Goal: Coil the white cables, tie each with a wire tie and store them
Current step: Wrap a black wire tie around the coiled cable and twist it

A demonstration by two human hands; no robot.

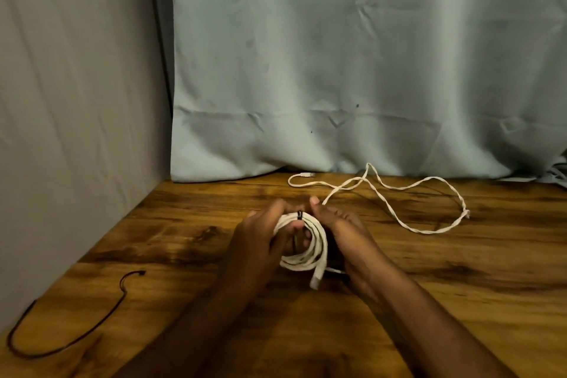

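The counter (460,301) is wood with a strong dark grain, warm brown, streaked and knotted, and it fills the lower half of the view. Two bare forearms come in from 6 o'clock and meet near the middle.

At 8 o'clock, close to the near left edge, a thin black wire (70,341) lies in a loose open curve, well apart from the hands.

At the centre the left hand (260,242) and the right hand (346,239) are both closed on a white coil (313,252), lifted slightly off the wood and standing roughly on edge. The left hand's fingers wrap its left side; the right hand cups its right side, thumb raised by the top. A dark tie (299,215) circles the bundle at its top, between the two thumbs. A plug end of the coil hangs down at its lower edge.

Farther off, at 1 o'clock, a loose cable (399,218) sprawls uncoiled over the wood in wide bends, one connector lying near the back edge at 12 o'clock.

Behind the counter a pale grey-green curtain (337,70) hangs in creased folds down to the wood. From 9 to 11 o'clock a plain grey cloth wall (76,101) closes the left side, meeting the curtain in a dark vertical seam.
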